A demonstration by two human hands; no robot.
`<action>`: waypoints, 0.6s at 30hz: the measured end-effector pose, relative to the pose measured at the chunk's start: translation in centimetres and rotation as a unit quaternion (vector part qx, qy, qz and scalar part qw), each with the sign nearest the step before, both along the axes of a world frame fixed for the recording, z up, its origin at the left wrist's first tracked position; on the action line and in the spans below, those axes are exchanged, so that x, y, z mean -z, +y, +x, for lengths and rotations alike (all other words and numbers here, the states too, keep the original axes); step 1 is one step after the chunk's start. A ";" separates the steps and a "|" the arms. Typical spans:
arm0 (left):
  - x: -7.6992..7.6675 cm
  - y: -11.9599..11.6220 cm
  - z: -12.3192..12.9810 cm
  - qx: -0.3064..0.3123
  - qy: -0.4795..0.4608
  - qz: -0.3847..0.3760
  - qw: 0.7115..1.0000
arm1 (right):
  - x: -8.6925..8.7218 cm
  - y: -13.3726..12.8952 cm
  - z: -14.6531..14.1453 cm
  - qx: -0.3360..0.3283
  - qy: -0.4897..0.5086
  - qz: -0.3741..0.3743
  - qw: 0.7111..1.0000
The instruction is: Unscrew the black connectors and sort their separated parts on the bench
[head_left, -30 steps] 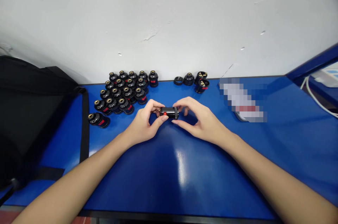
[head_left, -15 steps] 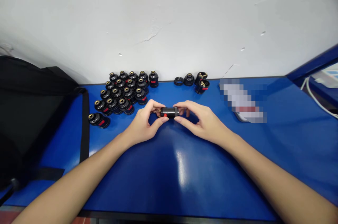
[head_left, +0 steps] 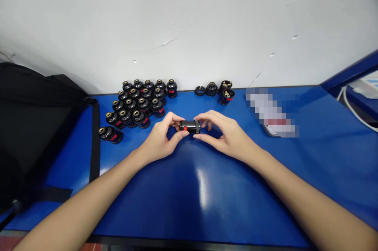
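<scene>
A glossy black lamp holder (head_left: 191, 126) with a red mark or knob lies sideways between my hands, just over the table. My left hand (head_left: 162, 134) is closed round its left end, thumb in front and fingers behind. At the other end sits a black ring, gripped between thumb and fingers of my right hand (head_left: 223, 132). Behind and to the right are a loose black ring (head_left: 200, 91), a black cap (head_left: 211, 89) and two open black shells (head_left: 226, 98) with brass contacts inside.
Several black lamp holders (head_left: 143, 105) with red marks stand grouped at the back left; one (head_left: 111, 134) leans nearer me. A black bag (head_left: 32, 113) with straps covers the left side. Pixelated flat object (head_left: 270, 115) lies right on the blue table (head_left: 165, 196), against a white wall (head_left: 189, 26).
The lamp holder has turned slightly, so its red part faces me more. My right thumb and fingers have shifted a little at the ring; my left hand stays almost still.
</scene>
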State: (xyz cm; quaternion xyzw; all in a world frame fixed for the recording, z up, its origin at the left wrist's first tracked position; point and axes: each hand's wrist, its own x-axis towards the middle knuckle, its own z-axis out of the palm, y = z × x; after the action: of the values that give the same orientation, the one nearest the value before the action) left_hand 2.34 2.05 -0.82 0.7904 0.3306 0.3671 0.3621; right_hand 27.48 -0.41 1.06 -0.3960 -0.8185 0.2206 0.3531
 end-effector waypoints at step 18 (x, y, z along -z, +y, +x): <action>-0.3 0.0 0.3 -0.083 -0.029 0.062 0.994 | 0.3 0.4 1.0 0.010 -0.043 0.006 0.999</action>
State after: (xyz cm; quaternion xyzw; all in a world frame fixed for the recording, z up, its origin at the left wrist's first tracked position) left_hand 2.63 2.03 -0.53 0.7699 0.3613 0.4386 0.2903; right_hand 28.46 -0.02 0.78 -0.4113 -0.8302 0.1943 0.3222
